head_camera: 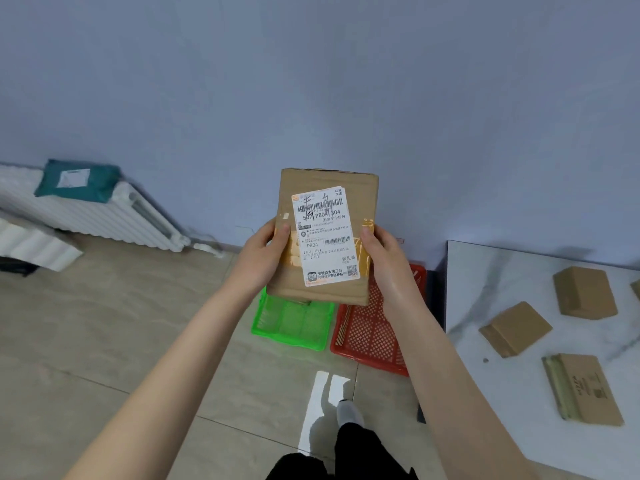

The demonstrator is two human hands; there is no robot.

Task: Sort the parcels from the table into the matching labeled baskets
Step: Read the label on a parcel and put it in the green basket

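Observation:
I hold a flat brown cardboard parcel upright in front of me, its white shipping label facing the camera. My left hand grips its left edge and my right hand grips its right edge, thumbs on the front. Below the parcel on the floor sit a green basket and, to its right, a red basket; the parcel hides their far ends. On the marble table at the right lie three more cardboard parcels.
A white radiator runs along the blue wall at the left, with a teal mailer bag on top of it. The tiled floor spreads between me and the baskets. My foot shows near the table's corner.

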